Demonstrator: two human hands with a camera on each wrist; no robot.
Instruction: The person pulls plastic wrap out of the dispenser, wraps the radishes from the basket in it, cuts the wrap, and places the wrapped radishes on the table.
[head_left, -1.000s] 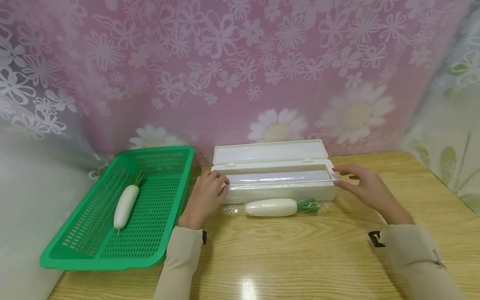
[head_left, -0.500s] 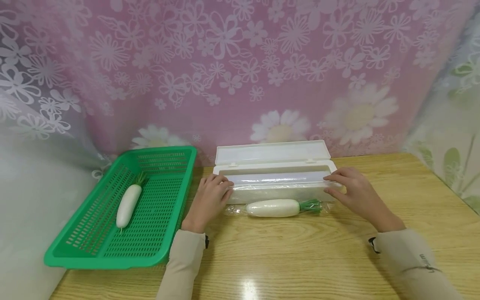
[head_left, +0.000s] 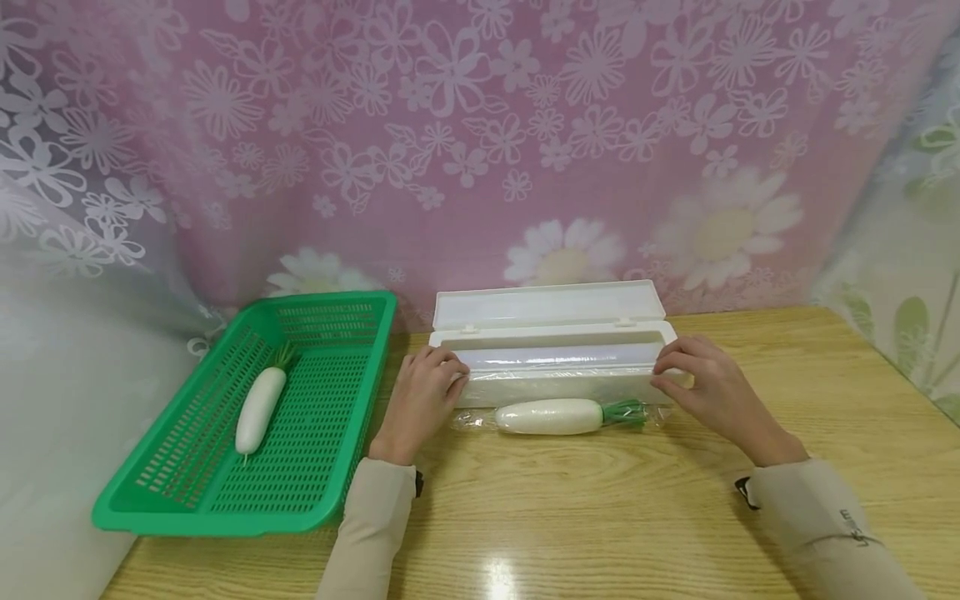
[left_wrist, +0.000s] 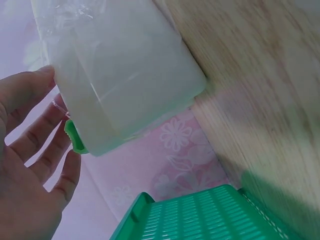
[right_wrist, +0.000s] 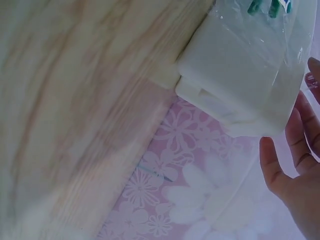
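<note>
A long white cling film box lies on the table with its lid raised at the back. Inside sits a roll of cling film, its clear film hanging over the front wall. My left hand pinches the film near the box's left end, thumb in front. At the right end, my right hand pinches the film between thumb and fingers. The left wrist view shows a small green piece on the box's end. Just in front of the box lies a white radish with green stems, under clear film.
A green perforated basket stands at the left, holding another white radish without visible film. Behind the wooden table hangs a pink flowered curtain.
My right hand has moved left from the box's right end onto the film near its front edge. The left hand keeps its place at the left end. The view shifts slightly.
</note>
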